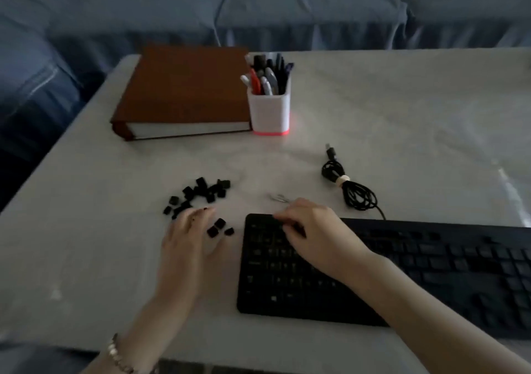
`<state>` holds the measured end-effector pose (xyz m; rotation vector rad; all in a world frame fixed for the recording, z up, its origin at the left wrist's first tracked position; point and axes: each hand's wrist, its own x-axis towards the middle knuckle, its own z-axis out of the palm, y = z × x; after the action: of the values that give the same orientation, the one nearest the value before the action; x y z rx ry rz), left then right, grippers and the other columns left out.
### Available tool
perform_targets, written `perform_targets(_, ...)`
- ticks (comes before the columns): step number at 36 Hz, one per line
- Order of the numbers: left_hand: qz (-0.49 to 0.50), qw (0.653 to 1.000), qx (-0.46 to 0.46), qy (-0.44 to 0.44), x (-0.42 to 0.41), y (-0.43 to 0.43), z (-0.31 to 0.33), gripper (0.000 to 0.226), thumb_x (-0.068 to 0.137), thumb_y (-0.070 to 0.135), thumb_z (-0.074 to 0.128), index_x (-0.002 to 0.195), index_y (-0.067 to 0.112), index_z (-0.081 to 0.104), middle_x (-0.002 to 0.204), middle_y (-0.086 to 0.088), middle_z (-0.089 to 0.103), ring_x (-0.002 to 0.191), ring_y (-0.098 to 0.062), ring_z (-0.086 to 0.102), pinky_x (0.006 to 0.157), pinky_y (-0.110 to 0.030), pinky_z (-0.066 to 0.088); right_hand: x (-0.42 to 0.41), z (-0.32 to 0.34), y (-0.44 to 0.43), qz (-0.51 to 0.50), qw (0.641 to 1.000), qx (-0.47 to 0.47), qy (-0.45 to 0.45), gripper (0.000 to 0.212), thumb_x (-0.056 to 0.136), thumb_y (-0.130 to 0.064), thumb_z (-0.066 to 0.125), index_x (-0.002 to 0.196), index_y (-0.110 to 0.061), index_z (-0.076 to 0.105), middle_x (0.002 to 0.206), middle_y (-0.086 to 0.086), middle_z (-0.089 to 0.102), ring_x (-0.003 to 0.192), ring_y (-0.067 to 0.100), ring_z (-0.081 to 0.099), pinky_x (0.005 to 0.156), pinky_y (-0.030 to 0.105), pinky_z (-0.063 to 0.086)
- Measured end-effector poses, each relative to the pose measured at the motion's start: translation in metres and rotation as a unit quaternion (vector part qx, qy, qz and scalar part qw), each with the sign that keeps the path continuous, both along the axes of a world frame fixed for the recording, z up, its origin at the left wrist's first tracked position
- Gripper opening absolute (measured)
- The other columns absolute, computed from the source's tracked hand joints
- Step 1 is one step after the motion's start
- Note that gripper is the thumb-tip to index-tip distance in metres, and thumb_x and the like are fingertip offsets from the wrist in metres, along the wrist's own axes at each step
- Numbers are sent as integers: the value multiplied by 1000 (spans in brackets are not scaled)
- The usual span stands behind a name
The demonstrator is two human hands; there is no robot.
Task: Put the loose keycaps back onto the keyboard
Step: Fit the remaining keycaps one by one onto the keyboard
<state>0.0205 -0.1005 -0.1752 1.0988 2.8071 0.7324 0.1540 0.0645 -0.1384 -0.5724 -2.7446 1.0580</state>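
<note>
A: What sits on the tabletop (402, 132)?
B: The keyboard (287, 287), near and right. Its left part looks bare.
A: The hands?
B: The right hand (316, 230) is on its far left corner, fingers (283, 219) bent down; I cannot tell if they pinch a cap. The left hand (189, 241) lies flat, fingers spread, touching the loose keycaps (201, 192) left of it.
A: A tip?
B: Set each cap straight, then push gently.

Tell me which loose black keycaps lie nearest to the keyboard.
The three black plastic keycaps between the left hand and the flat black keyboard; the bigger heap lies farther, beyond the hand.
</note>
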Motion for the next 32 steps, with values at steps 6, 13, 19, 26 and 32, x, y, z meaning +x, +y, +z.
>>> perform_targets(6, 80, 989, -71, -104, -27, -34, -2, 38, 80, 26, 73, 116, 19, 59, 114, -4, 47, 103, -25, 51, 85, -31, 38, -68, -3, -35, 72, 993, -4, -98, 39, 91, -20, 58, 129, -13, 52, 125, 4, 48, 109, 22, 52, 93, 31, 42)
perform_targets(13, 26, 992, -21, -120, -39, -36, -15, 9, 83, 10, 68, 78, 12, 62, 77, 2, 51, 68, -8, 45, 64, -11, 31, -107, -10, -53, 106, 957, 120, -240, 35, 89, -9, 59, 123, -7, 49, 119, 13, 44, 107, 31, 49, 73, 30, 37)
perform_targets(19, 30, 993, -11, -111, -41, -38, -20, 7, 89, 12, 61, 90, 9, 67, 87, -6, 62, 77, -18, 53, 66, -19, 30, -114, -13, -55, 116, 961, 94, -231, 25, 92, -1, 42, 113, -2, 56, 111, 14, 54, 96, 31, 58, 81, 33, 49)
perform_targets(26, 87, 971, 91, -204, -39, -38, -16, 28, 88, 4, 56, 74, 29, 58, 69, 1, 63, 61, -11, 60, 61, -29, 45, -118, -7, -63, 126, 950, 122, -258, 21, 89, 7, 41, 74, -7, 39, 76, 5, 29, 72, 25, 41, 59, 30, 35)
perform_targets(32, 147, 924, 181, -303, -33, -27, -1, 30, 89, -1, 55, 74, 23, 64, 54, 8, 65, 45, -6, 58, 70, -41, 52, -104, -6, -57, -47, 982, -173, -55, 22, 85, 1, 56, 103, -6, 65, 91, 6, 61, 80, 18, 59, 65, 12, 48)
